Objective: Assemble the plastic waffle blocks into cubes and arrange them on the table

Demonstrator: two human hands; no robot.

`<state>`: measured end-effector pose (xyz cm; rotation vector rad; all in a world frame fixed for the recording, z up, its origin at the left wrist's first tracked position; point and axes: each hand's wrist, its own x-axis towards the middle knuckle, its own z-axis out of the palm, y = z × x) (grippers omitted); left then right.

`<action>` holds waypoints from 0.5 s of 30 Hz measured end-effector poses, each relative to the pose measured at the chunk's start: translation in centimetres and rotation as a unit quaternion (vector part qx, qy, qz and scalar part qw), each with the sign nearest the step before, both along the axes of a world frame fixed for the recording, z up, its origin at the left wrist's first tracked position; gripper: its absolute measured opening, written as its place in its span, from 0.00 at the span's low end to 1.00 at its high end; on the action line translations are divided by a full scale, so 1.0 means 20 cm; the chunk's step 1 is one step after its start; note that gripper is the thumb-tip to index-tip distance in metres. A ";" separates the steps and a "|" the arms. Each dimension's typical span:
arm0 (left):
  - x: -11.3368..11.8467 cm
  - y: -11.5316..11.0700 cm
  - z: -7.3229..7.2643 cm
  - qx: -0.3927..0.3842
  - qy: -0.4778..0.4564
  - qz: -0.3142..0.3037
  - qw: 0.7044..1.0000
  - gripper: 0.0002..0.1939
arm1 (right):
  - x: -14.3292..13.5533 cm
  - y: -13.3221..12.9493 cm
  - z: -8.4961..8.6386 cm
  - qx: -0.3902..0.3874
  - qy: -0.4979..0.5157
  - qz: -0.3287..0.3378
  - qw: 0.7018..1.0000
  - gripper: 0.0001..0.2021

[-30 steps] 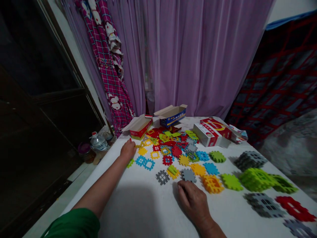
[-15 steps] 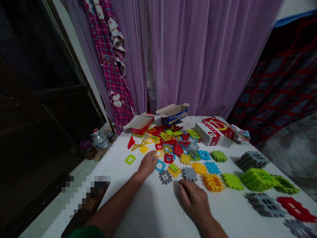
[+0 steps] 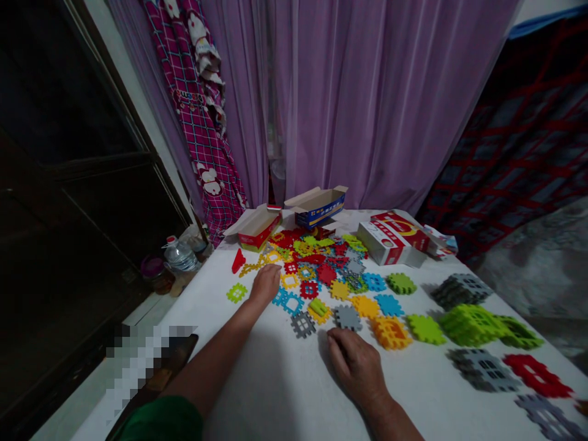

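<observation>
My left hand (image 3: 265, 285) reaches to the left edge of a pile of colourful toothed plastic pieces, beside a blue window piece (image 3: 292, 302); its fingers are bent down, and what they hold, if anything, is hidden. My right hand (image 3: 356, 361) rests on the white cloth with curled fingers, just below a grey square piece (image 3: 348, 317). Near it lie a dark grey window piece (image 3: 304, 324), a yellow piece with a green one on it (image 3: 319, 310) and an orange stack (image 3: 390, 332). A green window piece (image 3: 236, 293) lies left of my left hand.
Open red (image 3: 260, 229) and blue (image 3: 320, 208) boxes stand behind the pile, with a red-white carton (image 3: 384, 241) to their right. Grey stacks (image 3: 484, 369), a green stack (image 3: 473, 326) and red pieces (image 3: 537, 375) line the table's right side. A plastic bottle (image 3: 181, 254) stands off the left edge.
My left hand has moved slightly back and left over the pile's edge. Another blue piece now shows beside the blue window piece. My right hand stays in place.
</observation>
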<state>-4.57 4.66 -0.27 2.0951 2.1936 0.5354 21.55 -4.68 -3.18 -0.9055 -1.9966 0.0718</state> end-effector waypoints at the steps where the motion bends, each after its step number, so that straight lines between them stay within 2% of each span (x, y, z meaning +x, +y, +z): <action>1: -0.01 0.04 0.02 -0.005 0.002 0.008 1.000 0.20 | 0.00 0.00 0.00 -0.003 -0.004 -0.002 1.000 0.07; 6: -0.09 0.23 0.08 -0.036 0.004 0.049 0.998 0.11 | 0.00 0.00 0.00 -0.007 -0.009 -0.007 1.000 0.08; 9: -0.10 0.28 0.10 -0.043 -0.016 0.062 0.997 0.05 | -0.01 0.00 0.01 -0.012 -0.007 -0.010 1.000 0.08; 12: -0.11 0.25 0.13 -0.027 -0.055 0.060 0.996 0.04 | -0.01 0.00 0.01 -0.013 0.000 -0.010 1.000 0.08; 15: -0.10 0.14 0.15 -0.001 -0.113 0.049 0.992 0.11 | -0.01 0.00 0.01 -0.005 0.012 -0.014 1.000 0.08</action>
